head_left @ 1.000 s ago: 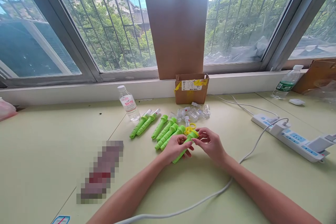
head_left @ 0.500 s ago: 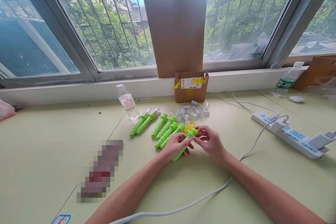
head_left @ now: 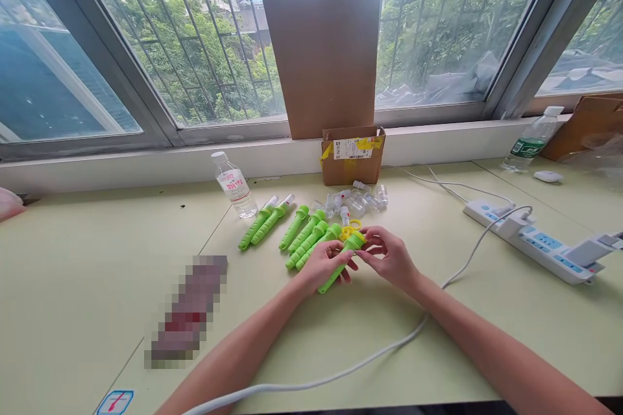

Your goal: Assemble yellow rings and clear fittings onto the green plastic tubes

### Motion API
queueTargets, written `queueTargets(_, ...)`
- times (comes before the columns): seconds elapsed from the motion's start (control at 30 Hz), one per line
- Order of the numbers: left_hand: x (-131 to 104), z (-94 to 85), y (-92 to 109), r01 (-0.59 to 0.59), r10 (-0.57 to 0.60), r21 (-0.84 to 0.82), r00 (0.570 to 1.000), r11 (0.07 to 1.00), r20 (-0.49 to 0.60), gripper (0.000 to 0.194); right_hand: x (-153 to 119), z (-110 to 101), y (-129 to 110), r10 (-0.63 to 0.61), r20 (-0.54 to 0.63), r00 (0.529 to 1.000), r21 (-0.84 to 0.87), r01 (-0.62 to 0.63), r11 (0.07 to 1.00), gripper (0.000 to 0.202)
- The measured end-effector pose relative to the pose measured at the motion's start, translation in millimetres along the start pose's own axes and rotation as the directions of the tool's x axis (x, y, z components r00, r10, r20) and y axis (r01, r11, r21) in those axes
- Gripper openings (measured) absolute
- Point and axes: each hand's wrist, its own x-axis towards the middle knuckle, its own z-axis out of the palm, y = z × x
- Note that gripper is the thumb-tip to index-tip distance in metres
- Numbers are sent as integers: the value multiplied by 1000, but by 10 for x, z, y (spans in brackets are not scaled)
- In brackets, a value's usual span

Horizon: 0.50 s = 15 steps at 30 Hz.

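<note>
My left hand (head_left: pixel 321 266) is closed around a green plastic tube (head_left: pixel 352 242), a ridged handle-like piece with a wider threaded top, tilted up to the right. A yellow ring (head_left: pixel 361 236) sits around that top. Fingers of my right hand (head_left: pixel 393 260) pinch the ring at the tube's edge, partly hiding it. Just behind lie loose yellow rings (head_left: pixel 348 229). To the left are several more green tubes (head_left: pixel 306 246) in a row. Farther left, two green tubes (head_left: pixel 265 224) have clear pieces at their upper ends.
Clear plastic caps (head_left: pixel 360 202) lie piled before a small cardboard box (head_left: pixel 351 168). A water bottle (head_left: pixel 234 185) stands at back left, another bottle (head_left: pixel 531 141) at back right. A power strip (head_left: pixel 535 243) is on the right; its white cable (head_left: pixel 389 349) crosses under my right forearm.
The view has shifted slightly, so everything sits a little higher. Both hands keep their hold on the tube and ring, with only slight finger movement.
</note>
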Motion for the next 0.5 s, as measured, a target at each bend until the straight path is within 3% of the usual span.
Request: queueTargets(0.5,-19,-23,21,-28,28,16,999,999,21,33,-13,-3,-27,22,-29,999,-13,-22,1000,22)
